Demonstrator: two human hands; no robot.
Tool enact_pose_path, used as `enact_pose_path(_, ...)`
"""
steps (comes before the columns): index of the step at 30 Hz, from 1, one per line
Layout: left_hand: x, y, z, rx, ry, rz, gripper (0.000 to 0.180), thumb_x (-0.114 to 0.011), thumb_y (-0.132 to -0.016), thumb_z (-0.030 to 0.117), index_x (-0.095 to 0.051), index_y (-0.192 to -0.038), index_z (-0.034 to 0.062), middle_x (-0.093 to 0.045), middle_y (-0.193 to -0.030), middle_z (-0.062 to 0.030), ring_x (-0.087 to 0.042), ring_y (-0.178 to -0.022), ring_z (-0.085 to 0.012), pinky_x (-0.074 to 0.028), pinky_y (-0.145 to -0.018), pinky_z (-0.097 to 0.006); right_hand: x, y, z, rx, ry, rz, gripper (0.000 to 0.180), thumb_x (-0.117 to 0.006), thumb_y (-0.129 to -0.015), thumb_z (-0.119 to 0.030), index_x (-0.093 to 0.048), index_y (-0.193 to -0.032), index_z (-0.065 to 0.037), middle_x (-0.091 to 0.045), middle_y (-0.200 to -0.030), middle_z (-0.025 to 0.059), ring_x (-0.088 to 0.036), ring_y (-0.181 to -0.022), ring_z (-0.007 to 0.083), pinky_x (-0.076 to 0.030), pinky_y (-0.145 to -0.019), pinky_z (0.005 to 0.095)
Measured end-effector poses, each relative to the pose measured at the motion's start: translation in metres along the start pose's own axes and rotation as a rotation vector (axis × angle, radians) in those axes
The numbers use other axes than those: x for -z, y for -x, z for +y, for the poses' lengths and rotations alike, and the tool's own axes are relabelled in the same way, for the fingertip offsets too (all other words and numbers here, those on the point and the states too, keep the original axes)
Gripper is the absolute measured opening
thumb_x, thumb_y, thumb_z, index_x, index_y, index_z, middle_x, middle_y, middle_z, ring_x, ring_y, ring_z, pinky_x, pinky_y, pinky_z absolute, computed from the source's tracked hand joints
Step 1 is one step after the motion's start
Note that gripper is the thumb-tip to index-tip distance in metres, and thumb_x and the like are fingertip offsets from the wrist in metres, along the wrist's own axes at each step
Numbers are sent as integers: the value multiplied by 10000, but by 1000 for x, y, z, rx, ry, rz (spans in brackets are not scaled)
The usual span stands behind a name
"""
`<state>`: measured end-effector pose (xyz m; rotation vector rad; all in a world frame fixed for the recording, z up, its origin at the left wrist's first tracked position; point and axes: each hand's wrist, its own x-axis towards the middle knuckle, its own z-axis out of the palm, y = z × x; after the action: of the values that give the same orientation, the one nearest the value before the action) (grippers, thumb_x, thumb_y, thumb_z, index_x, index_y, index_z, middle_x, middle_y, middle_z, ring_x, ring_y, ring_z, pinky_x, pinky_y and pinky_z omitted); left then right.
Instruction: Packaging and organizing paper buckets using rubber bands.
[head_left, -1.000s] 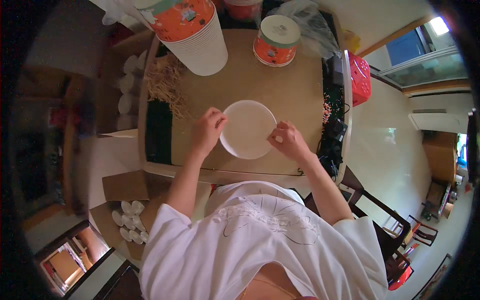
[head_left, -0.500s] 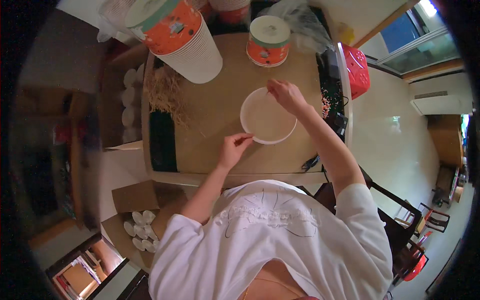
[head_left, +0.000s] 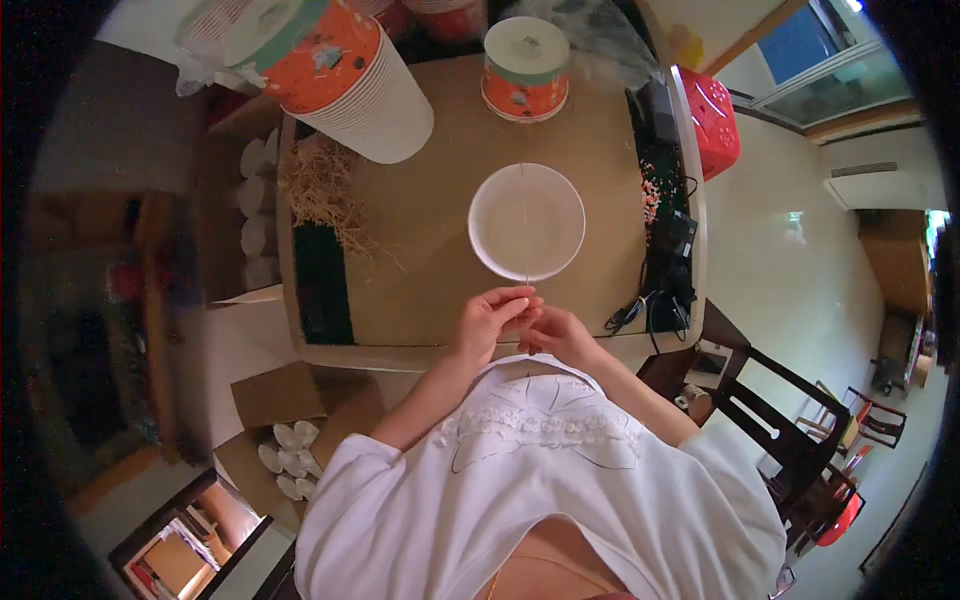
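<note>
A round white tub or bowl (head_left: 560, 225) stands on the brown table covering in front of me. A thin pale strand (head_left: 525, 215) runs straight across it from the far rim to the near rim. Just off the near rim, my left hand (head_left: 487, 322) pinches the strand's near end between thumb and fingers. My right hand (head_left: 563, 337) is closed beside it, its fingertips meeting the left ones. What the right fingers hold is hidden. Left of the tub lies a tangled heap of straw-coloured strands (head_left: 322, 185).
A tall stack of white and orange paper buckets (head_left: 375, 110) leans at the back left. A shorter orange and green tub (head_left: 525, 85) stands behind the white one. Black cables (head_left: 645, 310) lie at the right; a red plastic basket (head_left: 706, 125) is beyond. Left below, an open carton (head_left: 275, 400) holds clear cups.
My right hand has come back from the far rim to meet my left hand at the near side. Both hands are now closer to me, and the strand shows across the tub.
</note>
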<state>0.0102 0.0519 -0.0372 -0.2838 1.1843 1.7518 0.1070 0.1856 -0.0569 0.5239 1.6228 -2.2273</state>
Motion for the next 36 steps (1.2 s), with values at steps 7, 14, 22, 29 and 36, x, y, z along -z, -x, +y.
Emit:
enact_pose_path(7,3,-6,-11,-100,-134,-36,198,-539,-850,23,-593,-1036,-20,-636,-960,-136,-625,-844,-185,-515,-787,-287,21,3,23,-198,-116,75,194,-517,-894,-118,-562,-1040,2,-622,-798,71,-600,-691,131,-506,-624,270)
enact_pose_path(14,-2,-6,-19,-160,-167,-86,232,-536,-847,12,-580,-1074,-17,-622,-1028,-116,-596,-940,-178,-480,-835,-282,10,-2,12,-99,-116,1,152,-526,-889,-142,-567,-955,-11,-641,-781,93,-599,-637,132,-490,-591,244)
enact_pose_path(22,10,-28,20,-1091,-1679,52,309,-614,-699,37,-584,-999,107,-611,-905,-101,-590,-902,-240,-383,-955,-437,16,41,-84,439,653,618,79,-592,-828,-89,-608,-888,-41,-636,-716,110,-626,-591,186,-487,-538,286)
enact_pose_path(29,-4,-51,13,-971,-1909,-135,156,-535,-749,104,-596,-893,95,-605,-832,-55,-580,-818,-227,-474,-799,-368,19,22,-203,1014,914,729,166,-596,-787,29,-632,-941,-21,-641,-929,129,-638,-832,215,-509,-687,278)
enact_pose_path(36,-9,-58,-2,-1063,-1956,-131,98,-530,-746,105,-582,-829,98,-591,-789,-56,-573,-770,-225,-492,-659,-345,-5,13,-252,1134,372,550,189,-528,-818,77,-596,-984,17,-639,-955,120,-609,-929,205,-485,-793,287)
